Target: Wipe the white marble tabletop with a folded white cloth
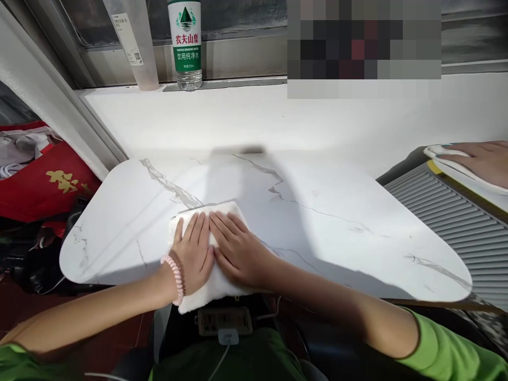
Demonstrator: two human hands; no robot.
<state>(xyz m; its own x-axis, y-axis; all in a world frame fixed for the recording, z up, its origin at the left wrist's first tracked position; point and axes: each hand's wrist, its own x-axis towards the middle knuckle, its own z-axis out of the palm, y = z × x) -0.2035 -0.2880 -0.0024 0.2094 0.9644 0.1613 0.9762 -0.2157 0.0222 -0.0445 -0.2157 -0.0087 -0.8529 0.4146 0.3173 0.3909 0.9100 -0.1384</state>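
A white cloth [214, 293] lies flat on the marble-patterned white table [357, 211], and its near edge hangs a little over the table's front edge. My left hand [191, 254], with a pink coiled band at the wrist, rests flat on the cloth's left part, fingers pointing away from me. Flat on the cloth's right part is my right hand [238, 251], fingers stretched toward the upper left. The two hands touch or nearly touch near the middle of the cloth.
A labelled water bottle [188, 45] and a translucent container [137, 47] stand on the window ledge. Red bags [51, 185] sit at the left. Another person's hand [482, 159] rests on white cloth at the right, above a ribbed grey surface [456, 227]. A power strip [206, 321] is below the table edge.
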